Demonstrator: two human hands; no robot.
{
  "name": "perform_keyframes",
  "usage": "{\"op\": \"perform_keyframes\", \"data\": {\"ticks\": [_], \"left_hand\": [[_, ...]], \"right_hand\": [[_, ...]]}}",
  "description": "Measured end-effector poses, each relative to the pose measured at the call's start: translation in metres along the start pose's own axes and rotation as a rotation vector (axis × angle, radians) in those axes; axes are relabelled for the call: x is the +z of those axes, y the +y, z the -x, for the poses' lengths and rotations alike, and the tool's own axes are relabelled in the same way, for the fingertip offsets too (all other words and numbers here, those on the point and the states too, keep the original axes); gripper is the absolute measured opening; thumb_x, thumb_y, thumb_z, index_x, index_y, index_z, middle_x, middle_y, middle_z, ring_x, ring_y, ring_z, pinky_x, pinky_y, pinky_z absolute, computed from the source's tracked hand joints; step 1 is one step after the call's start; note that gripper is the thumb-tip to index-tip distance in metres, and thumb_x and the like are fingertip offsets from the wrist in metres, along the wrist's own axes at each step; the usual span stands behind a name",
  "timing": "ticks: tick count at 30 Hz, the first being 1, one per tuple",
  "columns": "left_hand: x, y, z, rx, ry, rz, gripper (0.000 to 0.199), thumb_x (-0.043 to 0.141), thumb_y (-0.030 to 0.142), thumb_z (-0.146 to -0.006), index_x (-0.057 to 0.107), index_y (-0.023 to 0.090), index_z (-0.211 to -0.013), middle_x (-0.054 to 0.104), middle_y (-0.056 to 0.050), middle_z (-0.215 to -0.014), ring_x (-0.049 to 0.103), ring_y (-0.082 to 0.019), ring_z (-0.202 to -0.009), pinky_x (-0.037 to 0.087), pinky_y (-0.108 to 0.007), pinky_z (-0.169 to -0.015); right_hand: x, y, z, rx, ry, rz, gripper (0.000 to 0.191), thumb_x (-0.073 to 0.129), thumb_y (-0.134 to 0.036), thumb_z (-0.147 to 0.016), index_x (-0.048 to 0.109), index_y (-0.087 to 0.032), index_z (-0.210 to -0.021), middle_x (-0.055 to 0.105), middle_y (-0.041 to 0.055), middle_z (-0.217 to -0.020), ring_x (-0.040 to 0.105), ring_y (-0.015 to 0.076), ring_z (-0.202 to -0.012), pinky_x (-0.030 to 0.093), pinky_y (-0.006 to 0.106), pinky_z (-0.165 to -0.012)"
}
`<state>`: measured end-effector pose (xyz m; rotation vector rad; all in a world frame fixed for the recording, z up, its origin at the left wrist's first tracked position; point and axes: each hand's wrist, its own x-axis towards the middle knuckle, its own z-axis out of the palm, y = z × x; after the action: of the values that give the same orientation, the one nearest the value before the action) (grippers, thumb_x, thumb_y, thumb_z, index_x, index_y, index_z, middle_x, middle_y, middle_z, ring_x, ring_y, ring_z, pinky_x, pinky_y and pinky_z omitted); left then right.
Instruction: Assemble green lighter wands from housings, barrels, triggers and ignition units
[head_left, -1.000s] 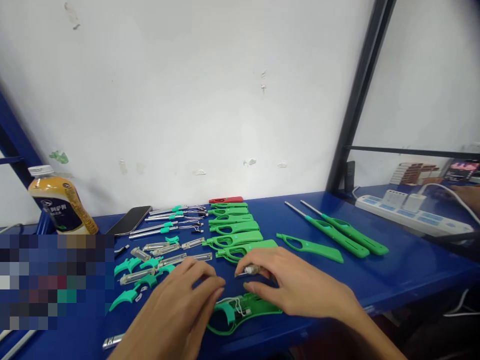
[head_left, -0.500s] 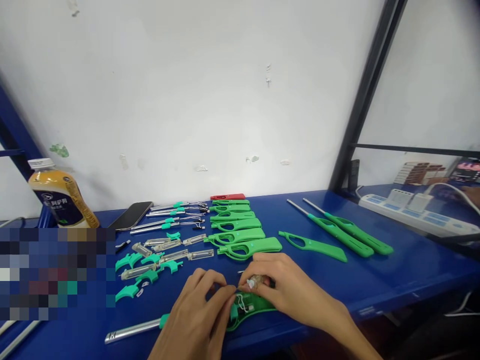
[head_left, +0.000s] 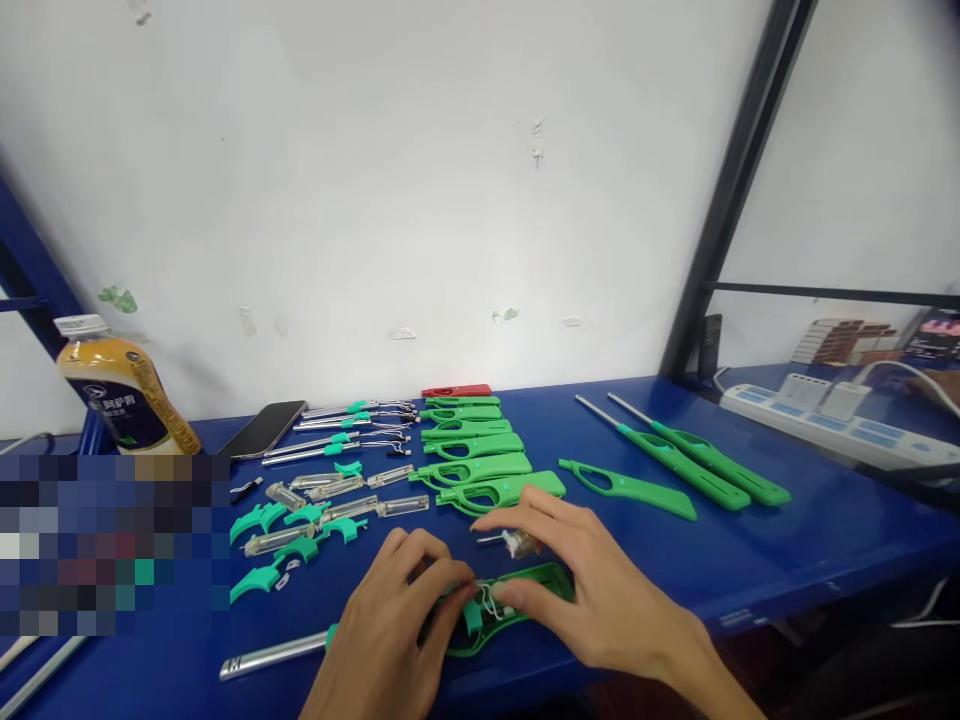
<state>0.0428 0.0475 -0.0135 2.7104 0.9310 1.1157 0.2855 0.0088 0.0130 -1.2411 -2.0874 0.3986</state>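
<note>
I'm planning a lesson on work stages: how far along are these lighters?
Done, apparently: two lighters have tubes fitted in their handles. In hand: the left hand is at an open shell containing a trigger and wires; the right hand holds a clear tank. Left, it seems: loose tubes, triggers, tanks and green shells lie separate.

The left hand (head_left: 397,615) (fingertips bunched) curls inward; the right hand (head_left: 596,580) parts thumb and forefinger.

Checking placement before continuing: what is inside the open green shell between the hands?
Inside the open green shell, white wires and a teal piece show. The left hand and right hand cover parts; what lies beneath can't be seen.
</note>
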Motion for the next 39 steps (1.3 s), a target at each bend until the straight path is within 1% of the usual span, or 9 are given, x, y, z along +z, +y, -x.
{"op": "perform_keyframes", "data": {"ticks": [2,3,5,8,13,16,23,30,39], "left_hand": [[-0.001,0.001,-0.001,0.014,0.019,0.024,0.018,0.058,0.016,-0.107,0.071,0.028,-0.104,0.072,0.0,-0.1,0.068,-0.018,-0.087,0.057,-0.031,-0.08],[-0.001,0.002,-0.002,0.024,0.029,0.04,0.018,0.058,0.016,-0.107,0.071,0.028,-0.103,0.073,0.0,-0.099,0.068,-0.017,-0.087,0.057,-0.03,-0.08],[-0.001,0.004,-0.005,0.046,0.057,0.07,0.018,0.057,0.016,-0.108,0.071,0.027,-0.104,0.074,0.002,-0.095,0.068,-0.017,-0.084,0.057,-0.028,-0.077],[0.0,0.006,-0.007,0.066,0.089,0.081,0.019,0.056,0.016,-0.108,0.071,0.027,-0.106,0.074,0.003,-0.091,0.067,-0.016,-0.08,0.056,-0.028,-0.073],[0.0,0.007,-0.007,0.045,0.064,0.077,0.02,0.055,0.015,-0.108,0.072,0.026,-0.108,0.075,0.001,-0.093,0.067,-0.017,-0.081,0.057,-0.028,-0.072],[-0.001,0.008,-0.006,0.045,0.063,0.079,0.02,0.055,0.015,-0.108,0.072,0.026,-0.108,0.075,0.002,-0.092,0.067,-0.017,-0.08,0.057,-0.028,-0.073],[-0.003,0.01,-0.008,0.048,0.064,0.077,0.021,0.055,0.015,-0.107,0.072,0.026,-0.103,0.074,0.001,-0.089,0.065,-0.017,-0.078,0.057,-0.028,-0.071],[-0.001,0.01,-0.008,0.059,0.087,0.064,0.021,0.057,0.012,-0.105,0.071,0.027,-0.108,0.073,0.003,-0.09,0.065,-0.016,-0.079,0.057,-0.028,-0.072],[0.0,0.01,-0.008,0.066,0.073,0.046,0.019,0.056,0.012,-0.105,0.069,0.025,-0.108,0.072,0.003,-0.091,0.064,-0.016,-0.079,0.056,-0.028,-0.072]], "right_hand": [[-0.002,0.002,0.004,-0.01,0.025,-0.002,0.046,0.05,-0.054,-0.11,0.059,-0.039,-0.153,0.069,0.0077,-0.139,0.067,0.0293,-0.124,0.054,0.043,-0.106],[-0.003,0.002,0.005,-0.015,0.033,-0.005,0.046,0.043,-0.051,-0.114,0.056,-0.039,-0.156,0.068,0.008,-0.139,0.067,0.0285,-0.125,0.053,0.043,-0.106],[-0.003,0.003,0.005,-0.018,0.034,-0.005,0.045,0.034,-0.044,-0.117,0.058,-0.037,-0.155,0.07,0.008,-0.13,0.068,0.0254,-0.118,0.054,0.04,-0.104],[-0.002,0.0,0.001,-0.024,-0.005,-0.001,0.04,0.038,-0.04,-0.117,0.065,-0.034,-0.145,0.069,0.0056,-0.114,0.069,0.0222,-0.105,0.053,0.037,-0.096],[-0.002,-0.004,0.0,-0.063,-0.043,0.009,0.033,0.042,-0.035,-0.116,0.073,-0.028,-0.123,0.065,0.0038,-0.104,0.064,0.0194,-0.094,0.048,0.034,-0.083],[-0.002,-0.004,0.0,-0.078,-0.064,0.02,0.035,0.04,-0.034,-0.117,0.073,-0.026,-0.118,0.064,0.0038,-0.103,0.062,0.0192,-0.093,0.045,0.034,-0.081],[-0.001,-0.005,-0.001,-0.061,-0.07,0.019,0.033,0.04,-0.032,-0.117,0.072,-0.029,-0.125,0.063,0.0029,-0.104,0.061,0.0189,-0.094,0.042,0.034,-0.082],[-0.001,-0.004,0.0,-0.046,-0.08,0.038,0.031,0.041,-0.033,-0.116,0.071,-0.029,-0.124,0.062,0.0023,-0.104,0.06,0.019,-0.094,0.04,0.035,-0.081],[0.002,-0.003,0.001,-0.064,-0.061,0.06,0.027,0.048,-0.032,-0.114,0.072,-0.028,-0.125,0.064,0.0031,-0.106,0.062,0.0195,-0.095,0.039,0.034,-0.079]]}}
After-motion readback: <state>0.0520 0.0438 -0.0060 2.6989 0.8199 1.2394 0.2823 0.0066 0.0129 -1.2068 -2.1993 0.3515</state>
